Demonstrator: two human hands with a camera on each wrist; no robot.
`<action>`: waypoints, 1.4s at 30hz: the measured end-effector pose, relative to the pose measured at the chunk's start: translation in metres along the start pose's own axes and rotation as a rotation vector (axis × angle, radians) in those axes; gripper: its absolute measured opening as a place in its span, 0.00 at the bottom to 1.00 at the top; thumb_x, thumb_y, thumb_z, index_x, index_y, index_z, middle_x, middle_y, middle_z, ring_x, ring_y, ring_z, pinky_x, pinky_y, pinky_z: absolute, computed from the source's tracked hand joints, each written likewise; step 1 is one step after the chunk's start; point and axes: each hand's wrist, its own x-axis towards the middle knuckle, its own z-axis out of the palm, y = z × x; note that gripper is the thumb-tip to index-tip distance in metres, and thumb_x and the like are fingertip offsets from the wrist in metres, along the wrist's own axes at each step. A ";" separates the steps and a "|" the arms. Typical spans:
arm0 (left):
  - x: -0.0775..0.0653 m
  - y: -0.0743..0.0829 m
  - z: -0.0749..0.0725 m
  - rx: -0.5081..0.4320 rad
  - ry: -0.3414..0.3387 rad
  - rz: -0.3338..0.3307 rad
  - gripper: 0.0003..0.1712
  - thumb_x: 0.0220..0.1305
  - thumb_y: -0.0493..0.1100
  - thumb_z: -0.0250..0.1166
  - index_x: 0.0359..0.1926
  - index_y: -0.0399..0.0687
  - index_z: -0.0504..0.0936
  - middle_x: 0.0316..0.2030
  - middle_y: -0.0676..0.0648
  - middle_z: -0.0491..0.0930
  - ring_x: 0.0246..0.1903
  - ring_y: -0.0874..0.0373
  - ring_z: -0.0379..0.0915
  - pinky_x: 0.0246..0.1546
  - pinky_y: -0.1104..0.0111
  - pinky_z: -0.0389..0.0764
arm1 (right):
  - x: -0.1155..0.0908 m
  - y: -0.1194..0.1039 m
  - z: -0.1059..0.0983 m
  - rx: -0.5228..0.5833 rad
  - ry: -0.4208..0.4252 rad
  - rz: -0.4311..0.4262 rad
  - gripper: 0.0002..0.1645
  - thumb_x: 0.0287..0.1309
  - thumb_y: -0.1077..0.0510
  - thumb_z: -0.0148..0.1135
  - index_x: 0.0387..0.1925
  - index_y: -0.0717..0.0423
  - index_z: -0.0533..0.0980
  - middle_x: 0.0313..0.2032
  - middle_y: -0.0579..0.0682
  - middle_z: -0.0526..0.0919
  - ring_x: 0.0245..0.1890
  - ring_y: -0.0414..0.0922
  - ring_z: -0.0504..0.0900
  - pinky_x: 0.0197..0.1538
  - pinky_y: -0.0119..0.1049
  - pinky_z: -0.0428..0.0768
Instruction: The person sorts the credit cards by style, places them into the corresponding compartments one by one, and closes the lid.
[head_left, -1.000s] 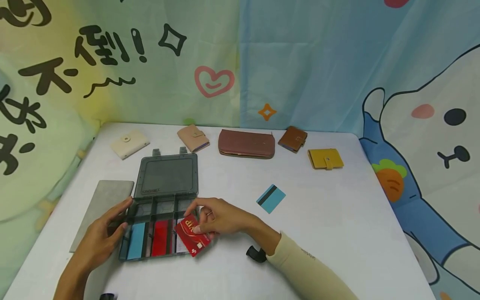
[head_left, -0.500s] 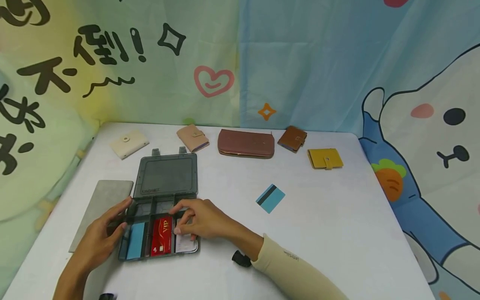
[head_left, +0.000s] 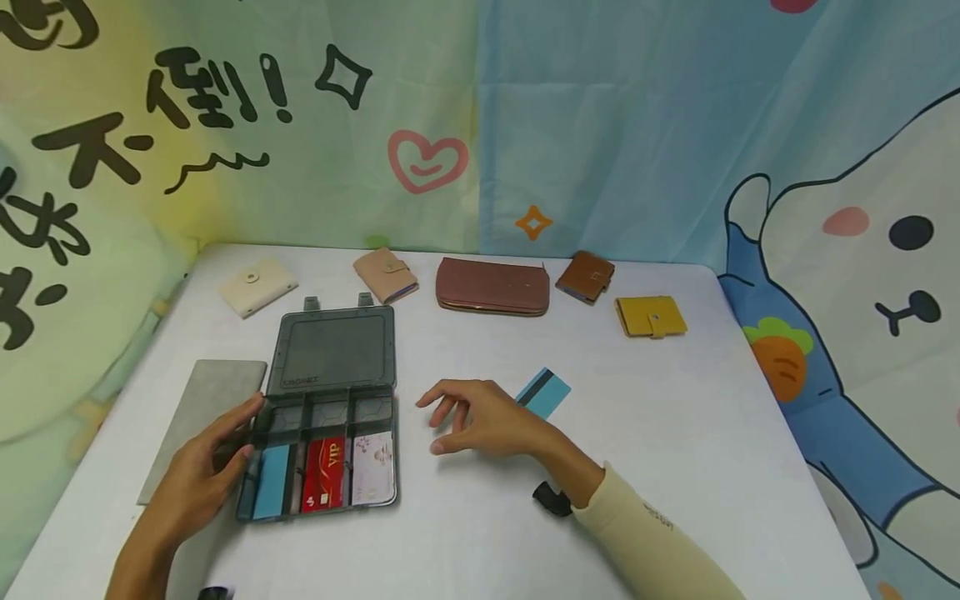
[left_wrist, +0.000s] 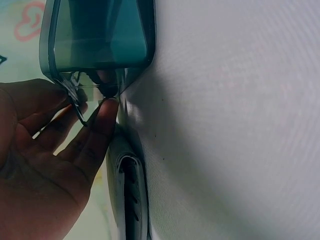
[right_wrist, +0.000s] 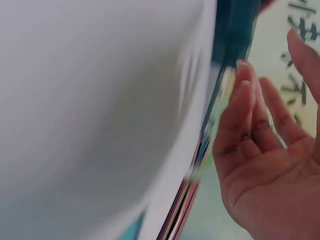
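A dark translucent plastic storage box (head_left: 258, 510) lies with its lid (head_left: 337, 346) laid back. Its front compartments hold a blue card (head_left: 272, 482), a red VIP card (head_left: 324, 475) and a pale patterned card (head_left: 372, 468). My left hand (head_left: 197, 475) holds the box's left side, thumb and fingers at its edge; the left wrist view shows the fingertips (left_wrist: 107, 107) against the box wall. To the right of the box, my right hand (head_left: 487, 421) hovers with nothing in it, fingers loosely bent and apart. It partly covers a blue card with a black stripe (head_left: 546, 393) on the table.
Along the back lie a cream wallet (head_left: 258, 287), a beige card holder (head_left: 386, 275), a long brown wallet (head_left: 492, 287), a small brown card holder (head_left: 586, 277) and a yellow one (head_left: 651, 317). A flat grey case (head_left: 202, 417) lies left of the box.
My right hand has put the red VIP card into the middle front compartment and let go. It has then moved right, away from the box. The left hand stays in place.
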 end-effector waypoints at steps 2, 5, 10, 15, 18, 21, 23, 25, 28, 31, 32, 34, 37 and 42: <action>0.000 0.000 0.001 0.001 -0.003 0.002 0.41 0.62 0.23 0.62 0.74 0.50 0.65 0.70 0.37 0.68 0.54 0.60 0.75 0.48 0.93 0.68 | -0.012 0.012 -0.014 -0.057 0.026 0.025 0.34 0.48 0.48 0.79 0.58 0.43 0.77 0.43 0.45 0.85 0.38 0.44 0.81 0.39 0.34 0.80; 0.001 0.001 0.001 0.008 -0.012 -0.006 0.42 0.62 0.23 0.62 0.74 0.50 0.64 0.70 0.37 0.67 0.54 0.42 0.75 0.48 0.94 0.67 | -0.031 0.030 -0.034 -0.175 0.079 0.066 0.34 0.46 0.50 0.80 0.57 0.43 0.78 0.46 0.44 0.83 0.44 0.44 0.79 0.45 0.37 0.80; 0.001 0.001 0.000 0.015 -0.017 -0.016 0.41 0.63 0.24 0.62 0.75 0.51 0.64 0.70 0.37 0.67 0.53 0.40 0.75 0.47 0.94 0.67 | -0.059 0.055 -0.065 -0.324 0.180 0.158 0.36 0.42 0.50 0.83 0.56 0.41 0.78 0.51 0.46 0.77 0.51 0.47 0.75 0.52 0.43 0.77; 0.000 0.000 0.000 0.030 -0.004 -0.009 0.41 0.63 0.25 0.63 0.74 0.52 0.65 0.69 0.38 0.68 0.52 0.54 0.75 0.47 0.93 0.68 | -0.075 0.071 -0.083 -0.410 0.240 0.255 0.37 0.39 0.53 0.84 0.55 0.42 0.78 0.50 0.50 0.73 0.52 0.49 0.72 0.53 0.44 0.76; 0.000 0.001 0.000 0.033 -0.001 -0.008 0.41 0.63 0.25 0.63 0.74 0.52 0.65 0.69 0.38 0.69 0.53 0.59 0.75 0.47 0.93 0.68 | -0.077 0.074 -0.087 -0.417 0.254 0.276 0.33 0.39 0.55 0.84 0.50 0.45 0.79 0.48 0.51 0.73 0.50 0.49 0.72 0.53 0.45 0.75; 0.001 0.001 0.000 0.032 -0.004 -0.011 0.41 0.63 0.25 0.63 0.74 0.52 0.65 0.69 0.38 0.69 0.52 0.63 0.74 0.47 0.93 0.68 | -0.074 0.074 -0.088 -0.405 0.256 0.270 0.31 0.39 0.56 0.84 0.47 0.46 0.79 0.47 0.52 0.72 0.50 0.49 0.71 0.54 0.45 0.74; 0.001 0.001 0.000 0.030 -0.009 -0.015 0.41 0.63 0.25 0.63 0.74 0.51 0.65 0.69 0.37 0.68 0.53 0.59 0.75 0.47 0.93 0.68 | -0.070 0.074 -0.086 -0.403 0.245 0.251 0.32 0.38 0.57 0.84 0.49 0.46 0.79 0.47 0.52 0.72 0.50 0.50 0.72 0.54 0.46 0.76; 0.001 0.001 -0.001 0.027 -0.017 -0.017 0.41 0.63 0.25 0.62 0.74 0.51 0.64 0.69 0.37 0.68 0.53 0.52 0.76 0.46 0.93 0.68 | -0.065 0.072 -0.084 -0.407 0.234 0.243 0.34 0.37 0.57 0.85 0.50 0.46 0.78 0.47 0.53 0.72 0.50 0.49 0.72 0.53 0.45 0.77; 0.000 0.001 -0.002 0.028 -0.023 -0.018 0.42 0.63 0.24 0.62 0.75 0.51 0.64 0.69 0.37 0.68 0.54 0.48 0.76 0.45 0.93 0.69 | -0.054 0.068 -0.079 -0.421 0.214 0.239 0.32 0.36 0.55 0.85 0.46 0.46 0.79 0.45 0.51 0.72 0.47 0.47 0.73 0.52 0.41 0.76; -0.001 0.000 -0.002 0.016 -0.022 -0.013 0.41 0.63 0.24 0.62 0.75 0.51 0.64 0.69 0.37 0.68 0.54 0.68 0.73 0.45 0.93 0.69 | -0.042 0.060 -0.072 -0.430 0.191 0.235 0.28 0.35 0.55 0.86 0.38 0.47 0.78 0.40 0.48 0.73 0.42 0.44 0.72 0.48 0.38 0.74; -0.001 0.000 -0.002 0.012 -0.020 -0.011 0.41 0.63 0.24 0.63 0.74 0.51 0.64 0.69 0.37 0.68 0.54 0.74 0.70 0.45 0.93 0.69 | -0.038 0.056 -0.069 -0.429 0.183 0.228 0.27 0.35 0.55 0.86 0.37 0.48 0.77 0.39 0.48 0.73 0.41 0.43 0.72 0.47 0.38 0.74; -0.001 -0.001 -0.002 0.007 -0.017 -0.008 0.41 0.63 0.24 0.62 0.74 0.51 0.64 0.69 0.37 0.68 0.53 0.81 0.65 0.46 0.93 0.69 | -0.030 0.050 -0.064 -0.409 0.163 0.207 0.24 0.39 0.55 0.84 0.35 0.49 0.76 0.36 0.46 0.76 0.39 0.43 0.72 0.45 0.37 0.74; -0.001 -0.001 -0.002 0.008 -0.013 0.000 0.41 0.63 0.24 0.62 0.74 0.51 0.64 0.70 0.38 0.68 0.54 0.72 0.71 0.47 0.93 0.69 | -0.020 0.039 -0.056 -0.342 0.119 0.146 0.15 0.50 0.58 0.77 0.34 0.50 0.76 0.32 0.44 0.79 0.37 0.43 0.75 0.42 0.36 0.74; 0.000 -0.002 0.000 0.004 -0.004 0.012 0.41 0.63 0.24 0.63 0.74 0.51 0.65 0.70 0.38 0.68 0.54 0.69 0.72 0.48 0.93 0.69 | -0.005 0.022 -0.044 -0.156 0.030 0.025 0.08 0.66 0.61 0.63 0.45 0.48 0.76 0.30 0.46 0.78 0.29 0.43 0.77 0.34 0.32 0.76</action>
